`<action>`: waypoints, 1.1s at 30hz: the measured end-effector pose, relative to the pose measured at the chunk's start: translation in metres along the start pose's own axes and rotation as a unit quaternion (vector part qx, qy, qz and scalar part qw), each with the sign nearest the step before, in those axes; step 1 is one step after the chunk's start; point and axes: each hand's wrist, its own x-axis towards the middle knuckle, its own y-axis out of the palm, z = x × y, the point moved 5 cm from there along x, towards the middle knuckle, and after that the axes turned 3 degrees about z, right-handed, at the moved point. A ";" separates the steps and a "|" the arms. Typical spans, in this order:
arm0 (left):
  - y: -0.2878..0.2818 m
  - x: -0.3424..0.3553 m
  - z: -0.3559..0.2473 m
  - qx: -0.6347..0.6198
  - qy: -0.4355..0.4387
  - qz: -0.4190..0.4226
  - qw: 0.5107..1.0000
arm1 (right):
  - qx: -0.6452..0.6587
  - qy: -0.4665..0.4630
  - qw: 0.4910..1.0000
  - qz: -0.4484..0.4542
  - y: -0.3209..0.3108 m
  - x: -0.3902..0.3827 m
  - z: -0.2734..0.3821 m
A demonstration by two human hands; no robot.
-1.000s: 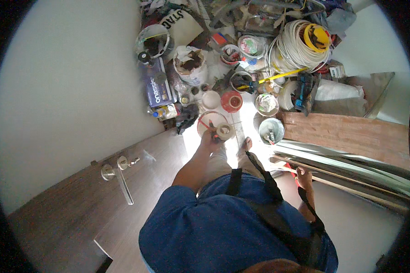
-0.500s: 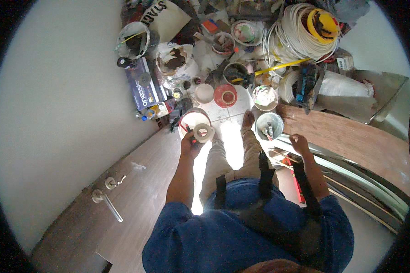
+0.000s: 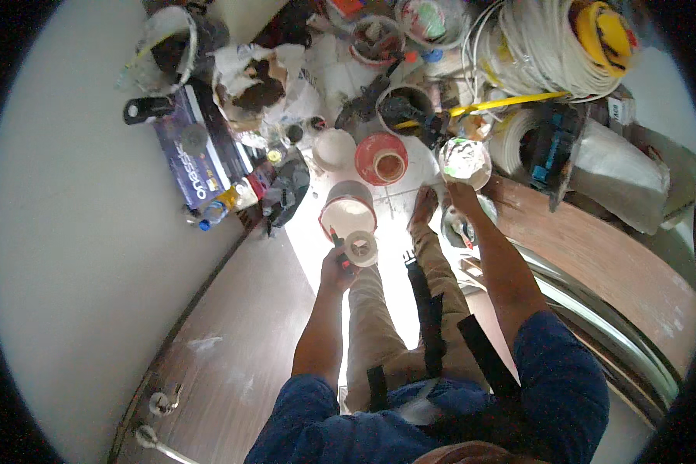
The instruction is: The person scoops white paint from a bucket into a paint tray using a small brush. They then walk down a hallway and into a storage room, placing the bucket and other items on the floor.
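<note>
My left hand [image 3: 335, 272] is closed around a cream tape roll [image 3: 361, 249] and slim black-and-red tools [image 3: 339, 252], held over a white bucket with a red rim [image 3: 348, 213]. My right hand [image 3: 462, 199] reaches to the near rim of a paint-smeared white tub [image 3: 465, 161], above a grey bucket [image 3: 458, 234] with tools in it; its fingertips are too unclear to show a grip. Between and beyond my hands sit a red tub [image 3: 379, 147] and a white round container [image 3: 332, 148]. My bare foot [image 3: 424, 206] is on the tiles beside the grey bucket.
A cluttered heap holds cable coils [image 3: 541, 46], a yellow rod [image 3: 503, 101], a torn sack [image 3: 263, 93], a purple box [image 3: 187, 155] and bottles [image 3: 213, 213]. A wall and wood-look door with handles flank my left; a wooden board [image 3: 588, 232] and long strips lie at right.
My right hand let go of a red tool among the strips and moved forward to the white tub. My left hand still holds the tape and tools. The view has shifted.
</note>
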 end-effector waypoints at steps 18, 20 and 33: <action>-0.052 0.103 -0.009 0.049 0.003 -0.029 0.998 | 0.093 0.073 0.982 -0.145 0.119 0.148 -0.007; -0.050 0.103 -0.011 0.020 -0.004 -0.021 1.000 | 0.016 0.103 0.981 -0.161 0.112 0.139 0.011; -0.035 0.107 -0.012 0.074 -0.041 -0.007 0.996 | -0.072 0.168 0.965 -0.189 0.081 0.060 -0.035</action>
